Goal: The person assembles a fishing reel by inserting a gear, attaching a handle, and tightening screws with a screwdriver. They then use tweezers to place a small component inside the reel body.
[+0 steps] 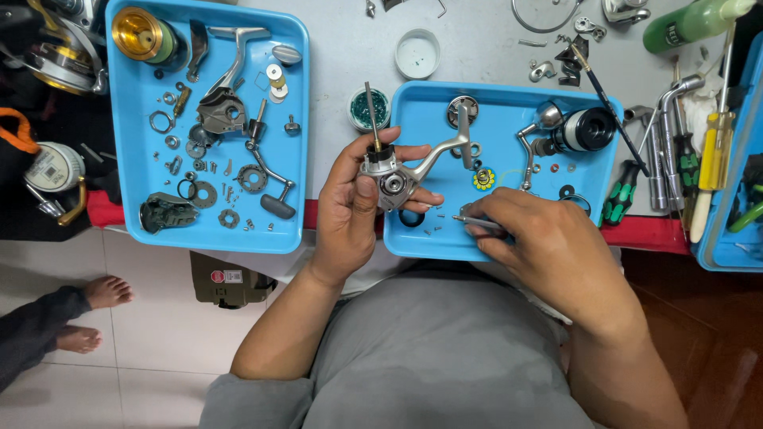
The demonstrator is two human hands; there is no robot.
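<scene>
My left hand (pixel 355 208) grips a silver fishing reel body (pixel 395 176) with a shaft pointing up and a curved stem reaching right. It hovers at the left edge of a blue tray (pixel 413 242). My right hand (pixel 534 238) pinches a thin metal tool (pixel 477 222) whose tip points left over the tray's small screws (pixel 435 218). In the same tray lie a black spool (pixel 588 129), a silver handle (pixel 531 143) and a small yellow flower-shaped part (pixel 483 179).
A second blue tray (pixel 119 159) on the left holds a gold spool (pixel 139 33), another reel body (pixel 221 111), gears and washers. Screwdrivers (pixel 624 195), hex keys (pixel 664 143) and a green bottle (pixel 691 22) lie at the right. Someone's bare feet (pixel 95 310) stand at lower left.
</scene>
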